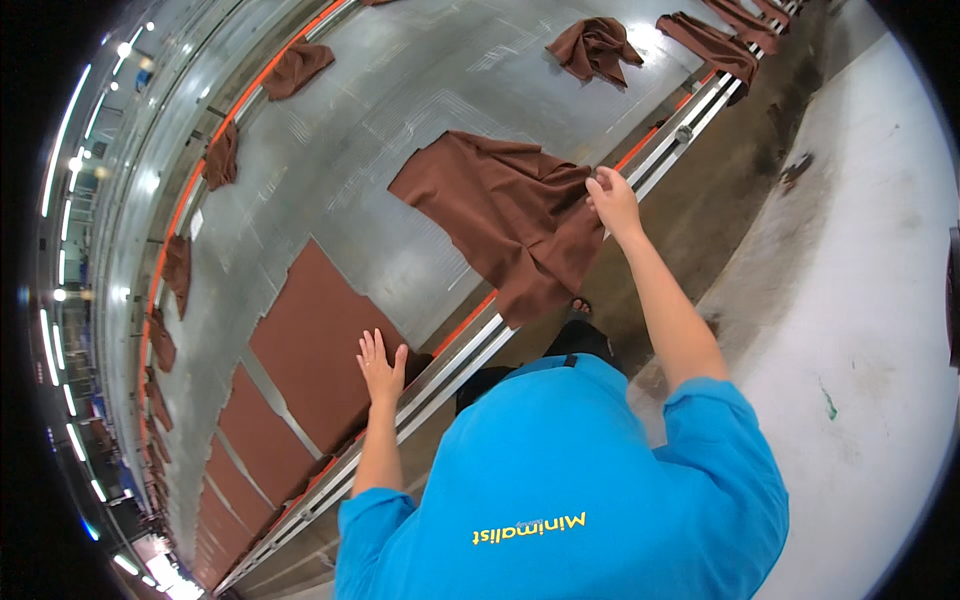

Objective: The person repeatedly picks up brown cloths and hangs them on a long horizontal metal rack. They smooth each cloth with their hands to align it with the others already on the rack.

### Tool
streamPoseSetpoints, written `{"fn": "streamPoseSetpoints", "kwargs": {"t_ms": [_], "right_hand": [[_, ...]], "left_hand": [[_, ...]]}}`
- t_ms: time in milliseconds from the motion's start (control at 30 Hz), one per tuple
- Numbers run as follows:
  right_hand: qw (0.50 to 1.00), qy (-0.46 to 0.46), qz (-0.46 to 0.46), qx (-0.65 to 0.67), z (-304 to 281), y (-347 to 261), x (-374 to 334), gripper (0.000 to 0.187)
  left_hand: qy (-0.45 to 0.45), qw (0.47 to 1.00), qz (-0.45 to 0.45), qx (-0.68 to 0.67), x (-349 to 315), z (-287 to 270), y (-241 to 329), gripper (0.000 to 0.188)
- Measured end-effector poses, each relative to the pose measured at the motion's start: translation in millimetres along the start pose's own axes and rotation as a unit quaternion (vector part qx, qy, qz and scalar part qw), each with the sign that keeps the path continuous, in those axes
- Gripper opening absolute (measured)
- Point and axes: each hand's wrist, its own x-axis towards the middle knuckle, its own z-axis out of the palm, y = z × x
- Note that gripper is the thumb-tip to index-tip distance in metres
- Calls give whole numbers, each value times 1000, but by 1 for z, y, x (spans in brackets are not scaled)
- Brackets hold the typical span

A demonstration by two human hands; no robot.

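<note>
My left hand [381,370] lies with spread fingers on the right edge of a flat brown fabric panel [312,340]. The panel is smooth on the long grey metal table [350,190]. At the table's near edge, my right hand [613,204] pinches the right corner of a second brown fabric piece [490,195]. Folds run through this loose piece, and its lower end hangs over the rail. Its far left part rests on the table top.
Several flat brown panels [258,425] run down the table at lower left. Crumpled brown pieces [592,52] lie farther up and along the far edge. A metal rail [470,350] with an orange strip borders the table. A pale surface [850,330] lies at right.
</note>
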Motion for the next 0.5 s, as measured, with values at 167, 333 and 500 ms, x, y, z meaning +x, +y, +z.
{"fn": "streamPoseSetpoints", "kwargs": {"t_ms": [167,333,500], "right_hand": [[942,-156,263,141,9,15,64,50],[902,-274,333,-18,28,31,71,21],[958,-250,128,49,-32,-26,47,28]], "left_hand": [[148,952,-148,-223,18,21,112,64],[20,942,-101,-320,10,16,200,52],[31,900,-122,-418,17,22,194,43]]}}
